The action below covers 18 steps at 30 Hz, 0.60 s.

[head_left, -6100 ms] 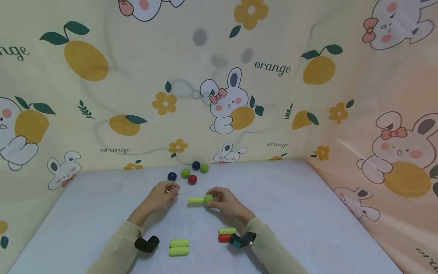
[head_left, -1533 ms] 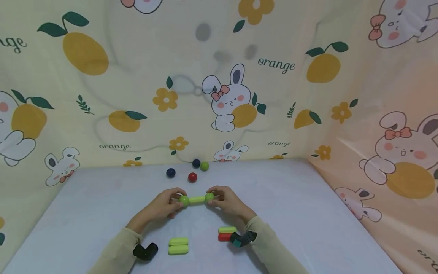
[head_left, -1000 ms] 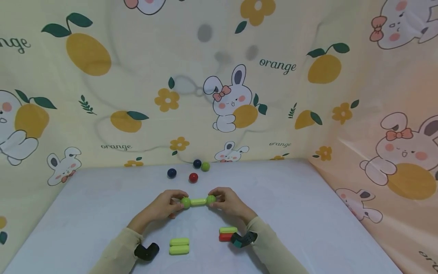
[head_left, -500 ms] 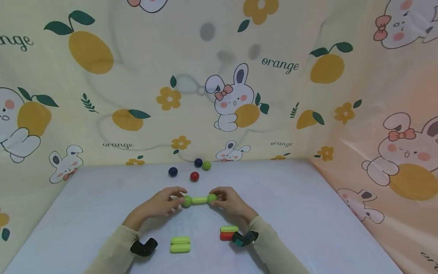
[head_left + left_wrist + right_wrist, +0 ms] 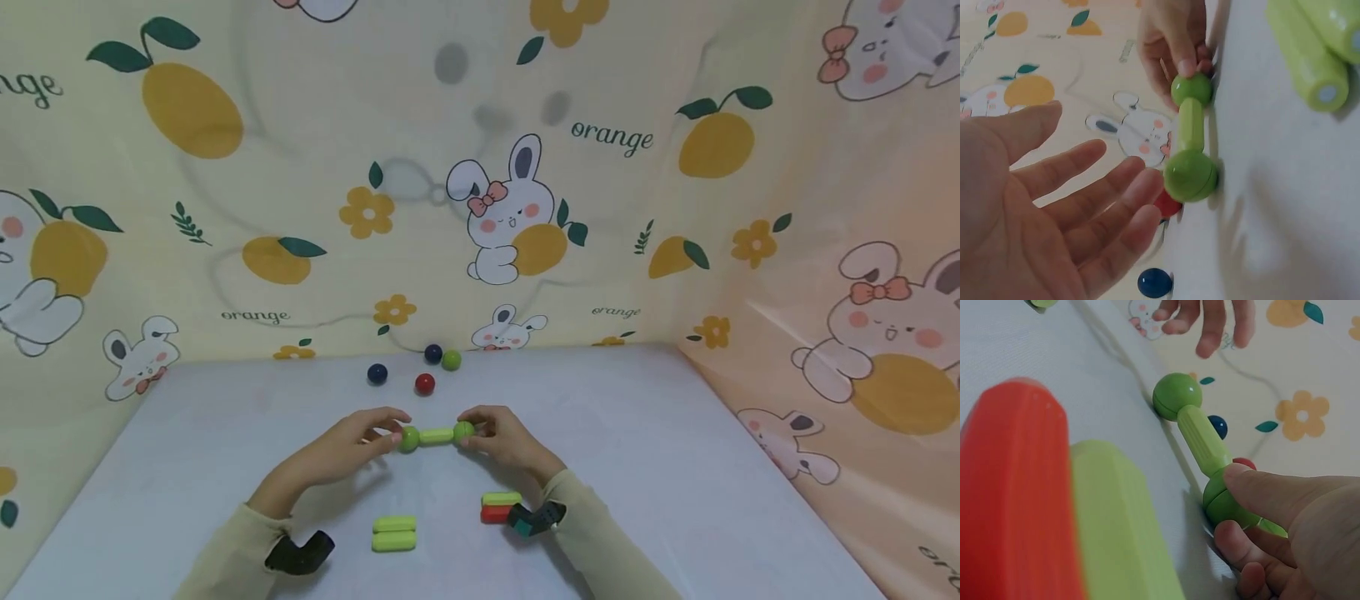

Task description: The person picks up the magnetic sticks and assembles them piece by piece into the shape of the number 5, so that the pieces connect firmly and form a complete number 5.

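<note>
Four loose balls (image 5: 425,384) lay behind the ball-ended bar (image 5: 437,437) on the table (image 5: 637,433). Before the bar, one pair of sticks (image 5: 394,541) lay leftward, a second pair (image 5: 498,500) rightward.

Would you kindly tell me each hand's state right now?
Left hand: open, holding nothing.
Right hand: closed, pinching the green ball on one end of the light green rod.

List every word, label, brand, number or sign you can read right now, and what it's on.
"orange": patterned backdrop, right of centre
"orange": backdrop, lower left
"orange": backdrop, lower right, small
"nge": backdrop, left edge, cut off
Faint lettering, bottom right of backdrop: cut off, unclear
Sideways print, left wrist view: too blurred
Balls and sticks: no readable text
</note>
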Motion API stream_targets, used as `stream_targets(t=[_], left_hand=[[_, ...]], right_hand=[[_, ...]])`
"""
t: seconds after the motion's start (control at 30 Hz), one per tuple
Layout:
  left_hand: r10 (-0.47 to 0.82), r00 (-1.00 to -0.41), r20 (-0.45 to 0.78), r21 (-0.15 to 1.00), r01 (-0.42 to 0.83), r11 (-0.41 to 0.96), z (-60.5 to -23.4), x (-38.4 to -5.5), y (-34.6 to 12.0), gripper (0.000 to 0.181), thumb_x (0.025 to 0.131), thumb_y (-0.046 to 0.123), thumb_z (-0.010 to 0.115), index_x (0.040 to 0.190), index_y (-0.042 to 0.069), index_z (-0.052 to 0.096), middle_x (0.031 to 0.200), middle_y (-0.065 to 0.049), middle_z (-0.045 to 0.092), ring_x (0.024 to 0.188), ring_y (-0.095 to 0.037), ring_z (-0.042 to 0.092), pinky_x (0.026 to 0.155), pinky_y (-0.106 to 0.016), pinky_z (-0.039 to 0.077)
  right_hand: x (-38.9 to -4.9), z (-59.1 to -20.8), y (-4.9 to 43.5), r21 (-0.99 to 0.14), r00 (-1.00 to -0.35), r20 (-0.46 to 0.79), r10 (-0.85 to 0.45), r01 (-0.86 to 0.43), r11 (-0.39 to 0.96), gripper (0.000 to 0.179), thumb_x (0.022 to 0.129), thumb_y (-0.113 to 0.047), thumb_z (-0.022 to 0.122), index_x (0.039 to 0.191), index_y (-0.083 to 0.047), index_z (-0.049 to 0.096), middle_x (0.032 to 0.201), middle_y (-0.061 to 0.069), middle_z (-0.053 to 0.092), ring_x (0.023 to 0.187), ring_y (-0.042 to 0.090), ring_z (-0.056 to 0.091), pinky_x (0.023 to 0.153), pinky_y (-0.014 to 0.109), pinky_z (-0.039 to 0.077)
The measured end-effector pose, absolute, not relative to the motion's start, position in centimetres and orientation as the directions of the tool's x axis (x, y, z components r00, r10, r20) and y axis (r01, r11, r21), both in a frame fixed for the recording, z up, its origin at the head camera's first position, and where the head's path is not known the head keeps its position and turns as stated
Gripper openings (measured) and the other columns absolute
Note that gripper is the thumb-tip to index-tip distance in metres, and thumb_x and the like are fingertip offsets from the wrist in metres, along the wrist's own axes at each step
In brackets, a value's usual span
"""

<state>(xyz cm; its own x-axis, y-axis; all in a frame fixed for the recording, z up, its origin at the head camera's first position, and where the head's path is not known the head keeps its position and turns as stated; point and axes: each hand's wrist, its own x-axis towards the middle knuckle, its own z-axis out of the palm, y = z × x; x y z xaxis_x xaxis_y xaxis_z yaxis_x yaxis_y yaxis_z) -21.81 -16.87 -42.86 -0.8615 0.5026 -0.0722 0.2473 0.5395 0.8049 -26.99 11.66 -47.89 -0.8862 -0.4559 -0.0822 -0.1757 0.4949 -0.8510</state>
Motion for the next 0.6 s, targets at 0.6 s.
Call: stream_targets(t=[0.6], left_hand=[[0.571,-0.816,-0.089,0.805,0.278,0.524,-43.0,-19.6,-16.9,0.04,0.104,0.03,0.056,0.136,0.006,0.058,0.128,-0.014,0.066,0.109,-0.023,0.064,0.091,-0.041,0.054]], right_hand=[[-27.1,-47.9,11.6,-0.852,-0.888,-0.064,-0.455,-0.188,0.488,0.035,0.092,-0.013,0.073,0.125,-0.004,0.067,0.123,0.013,0.069,0.089,0.014,0.057,0.075,0.022,0.048]])
